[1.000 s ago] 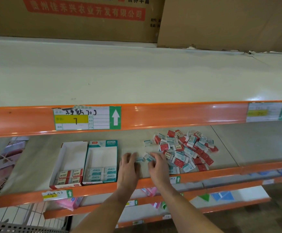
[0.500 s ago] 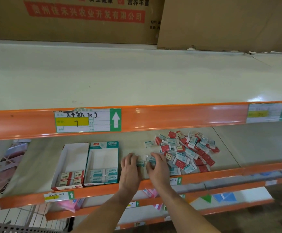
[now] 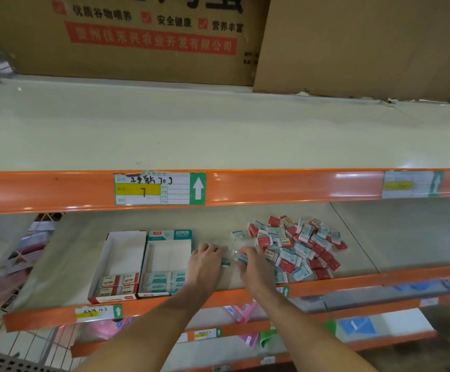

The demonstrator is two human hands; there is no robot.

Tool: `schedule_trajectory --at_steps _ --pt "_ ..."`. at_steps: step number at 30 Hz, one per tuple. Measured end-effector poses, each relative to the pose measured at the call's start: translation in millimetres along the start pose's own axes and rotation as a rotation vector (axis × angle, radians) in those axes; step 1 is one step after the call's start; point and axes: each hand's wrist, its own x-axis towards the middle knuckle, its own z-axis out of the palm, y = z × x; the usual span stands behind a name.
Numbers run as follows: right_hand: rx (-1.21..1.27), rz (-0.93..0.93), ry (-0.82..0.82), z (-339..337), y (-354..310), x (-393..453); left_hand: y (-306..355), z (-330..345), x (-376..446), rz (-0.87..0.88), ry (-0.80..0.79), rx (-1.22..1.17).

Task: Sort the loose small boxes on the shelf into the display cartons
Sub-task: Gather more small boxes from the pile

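Both hands have edged apart a little since a second ago, camera tilted up a bit; pile and cartons unmoved. Left hand [image 3: 206, 267] rests palm down on the shelf [image 3: 79, 275] just right of the teal display carton [image 3: 168, 261], fingers curled over a small teal box [image 3: 226, 262] poking out at its right side. Right hand [image 3: 253, 267] just beside it, fingers curled, pinching another teal box [image 3: 241, 257] at the near left edge of the pile of loose small boxes [image 3: 296, 248]. Pile is a red and teal mix, right of the teal display carton, on the same shelf. Red display carton [image 3: 119, 264] touches the teal one on its left; each has a couple of rows of packed boxes at the near end, far end bare. Orange shelf lip [image 3: 325, 284] runs in front. Above and beyond, upper shelf edge with price tag [image 3: 159, 188]. Farthest back, a brown cardboard case [image 3: 138, 38] with red print.
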Motion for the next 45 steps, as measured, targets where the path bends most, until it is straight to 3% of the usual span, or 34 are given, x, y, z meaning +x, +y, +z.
schedule_trajectory --at_steps 7,24,39,45 --pt "0.031 -0.052 0.039 -14 -21 10 -21 -22 3 0.066 0.08 0.007" --pt "0.044 -0.315 -0.069 17 -96 8 -98 -61 -27 -0.129 0.025 0.07" --pt "-0.021 -0.309 -0.138 39 -129 4 -127 -62 -40 -0.117 -0.055 0.135" --pt "-0.102 -0.309 -0.155 42 -131 5 -125 -54 -38 -0.024 -0.075 0.246"
